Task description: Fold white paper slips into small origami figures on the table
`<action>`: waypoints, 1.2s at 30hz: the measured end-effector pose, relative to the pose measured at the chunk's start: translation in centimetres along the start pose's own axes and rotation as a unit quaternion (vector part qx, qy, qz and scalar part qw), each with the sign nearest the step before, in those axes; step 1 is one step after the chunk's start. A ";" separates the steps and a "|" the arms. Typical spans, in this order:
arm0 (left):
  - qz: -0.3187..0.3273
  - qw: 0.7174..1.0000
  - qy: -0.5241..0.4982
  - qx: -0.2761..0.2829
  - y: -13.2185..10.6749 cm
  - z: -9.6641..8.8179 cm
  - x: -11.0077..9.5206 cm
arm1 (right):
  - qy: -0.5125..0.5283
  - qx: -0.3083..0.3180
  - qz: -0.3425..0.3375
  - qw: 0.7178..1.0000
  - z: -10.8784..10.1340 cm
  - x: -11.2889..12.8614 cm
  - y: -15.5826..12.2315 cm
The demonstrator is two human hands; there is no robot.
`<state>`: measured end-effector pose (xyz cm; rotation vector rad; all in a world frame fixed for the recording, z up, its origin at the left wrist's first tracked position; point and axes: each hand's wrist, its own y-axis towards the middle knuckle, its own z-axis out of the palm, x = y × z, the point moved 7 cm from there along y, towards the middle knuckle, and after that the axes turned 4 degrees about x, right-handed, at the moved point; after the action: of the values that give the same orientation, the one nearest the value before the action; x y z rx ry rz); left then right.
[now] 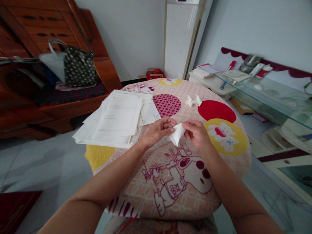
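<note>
My left hand (158, 130) and my right hand (198, 134) both pinch a small folded piece of white paper (177, 134) just above a round table (219, 175) covered with a pink cartoon-dog cloth. The paper is folded to a point that hangs downward between my fingers. A thick, loose stack of white sheets (114, 120) lies on the table to the left of my left hand. Two small folded paper pieces (193, 100) sit farther back, near a red circle on the cloth.
A wooden bench (73, 97) stands at the left with a dotted dark bag (79, 66) on it. At the right is a glass shelf (268, 94) holding books and small items. A tall white unit (180, 39) stands against the back wall.
</note>
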<state>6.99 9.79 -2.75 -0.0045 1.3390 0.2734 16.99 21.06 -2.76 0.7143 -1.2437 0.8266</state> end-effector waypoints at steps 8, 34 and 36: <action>-0.052 0.993 -0.102 0.012 0.1 0.1 1.0 | 0.096 0.022 0.047 0.994 0.3 -1.5 0.4; -0.008 0.994 -0.105 -0.008 0.0 -0.5 0.3 | 0.142 0.185 0.085 0.969 2.8 -2.6 -0.4; -0.019 0.993 -0.117 0.000 0.1 -0.4 0.5 | 0.136 0.203 0.095 0.965 2.9 -2.8 -0.5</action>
<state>6.66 9.86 -3.32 0.0018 1.1044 0.2341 15.59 18.01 -4.94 0.7812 -0.9104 1.3162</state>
